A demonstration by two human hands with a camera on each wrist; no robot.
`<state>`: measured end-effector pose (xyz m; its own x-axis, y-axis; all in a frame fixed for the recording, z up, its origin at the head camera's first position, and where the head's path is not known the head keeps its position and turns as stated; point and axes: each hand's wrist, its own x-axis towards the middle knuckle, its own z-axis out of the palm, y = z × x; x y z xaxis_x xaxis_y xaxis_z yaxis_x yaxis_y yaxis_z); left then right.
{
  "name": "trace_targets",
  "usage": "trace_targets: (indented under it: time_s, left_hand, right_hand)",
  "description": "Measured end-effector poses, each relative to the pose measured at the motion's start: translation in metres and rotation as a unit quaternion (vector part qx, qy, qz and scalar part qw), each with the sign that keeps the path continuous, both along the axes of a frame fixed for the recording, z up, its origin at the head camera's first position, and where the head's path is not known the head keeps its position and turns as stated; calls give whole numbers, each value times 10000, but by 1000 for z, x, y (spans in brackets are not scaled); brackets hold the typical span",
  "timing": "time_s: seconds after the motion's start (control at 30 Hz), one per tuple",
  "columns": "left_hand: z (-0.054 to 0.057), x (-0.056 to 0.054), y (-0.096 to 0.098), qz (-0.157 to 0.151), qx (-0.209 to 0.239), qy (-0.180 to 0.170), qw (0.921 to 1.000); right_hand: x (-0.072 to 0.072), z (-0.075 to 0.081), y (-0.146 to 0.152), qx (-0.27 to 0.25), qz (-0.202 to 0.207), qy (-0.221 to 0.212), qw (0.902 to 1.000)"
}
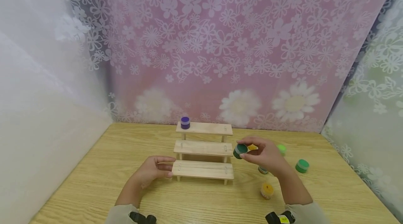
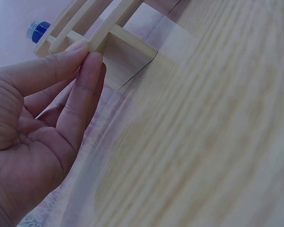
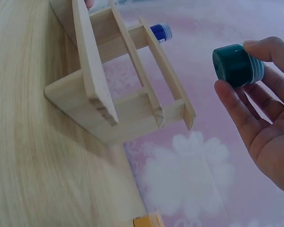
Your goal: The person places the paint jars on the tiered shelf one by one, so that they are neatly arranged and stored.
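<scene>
A small three-step wooden stand point(image 1: 203, 170) is on the table, its steps rising toward the back. My left hand point(image 1: 151, 172) pinches the left end of its lowest step between thumb point(image 2: 78, 49) and fingers. To the right of the middle step, my right hand point(image 1: 266, 156) holds a dark green paint jar point(image 3: 234, 65) in the air by thumb and fingertips. The jar is tilted, its ridged clear rim toward the palm in the right wrist view. A purple-blue paint jar point(image 1: 185, 123) sits at the left end of the top step.
Right of the stand are a yellow-orange jar point(image 1: 267, 191), a green jar point(image 1: 302, 166) and a light green jar point(image 1: 281, 149). An orange jar point(image 1: 252, 147) and another jar point(image 1: 262, 170) are partly hidden by my right hand. A flowered pink curtain point(image 1: 195, 49) hangs behind the table.
</scene>
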<state>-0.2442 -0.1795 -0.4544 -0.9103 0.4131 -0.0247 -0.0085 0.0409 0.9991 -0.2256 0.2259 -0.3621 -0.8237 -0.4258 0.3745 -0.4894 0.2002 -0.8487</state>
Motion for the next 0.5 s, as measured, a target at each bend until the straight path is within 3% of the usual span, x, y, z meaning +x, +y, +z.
trace_targets:
  time_s: [0.23, 0.5]
  left_hand:
    - [1, -1, 0, -19, -119, 62, 9999]
    - [1, -2, 0, 12, -143, 34, 9999]
  right_hand:
    - [-9, 12, -16, 64, -208, 41, 9998]
    - [-20, 24, -35, -26, -131, 387, 9992]
